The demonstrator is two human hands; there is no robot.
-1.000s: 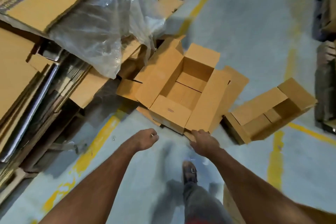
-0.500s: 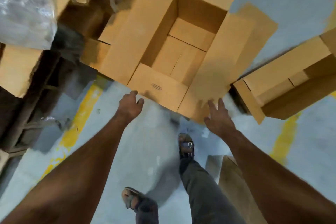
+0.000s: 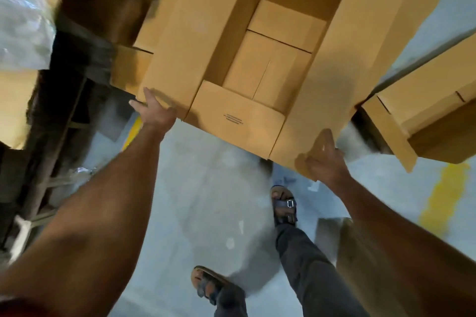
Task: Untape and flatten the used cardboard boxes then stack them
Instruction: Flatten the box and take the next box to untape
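Note:
A large open cardboard box [image 3: 237, 116] stands on the grey floor in front of me, its four top flaps spread out and its bottom flaps closed. My left hand [image 3: 154, 110] grips the near corner of the long left flap, thumb out to the left. The near corner of the long right flap is held by my right hand [image 3: 325, 162], with fingers lying over the cardboard. A second open box [image 3: 425, 100] lies tipped just to the right, touching the first.
Flattened cardboard sheets [image 3: 15, 100] and clear plastic wrap [image 3: 20, 20] are piled along a dark rack at left. My sandalled feet [image 3: 283, 206] stand on the floor below the box. Another piece of cardboard [image 3: 345, 242] sits by my right leg. Yellow floor paint [image 3: 443, 195] runs at right.
I have stepped closer and leaned over the box. Both hands went from hovering short of it to taking hold of the near corners of its long flaps.

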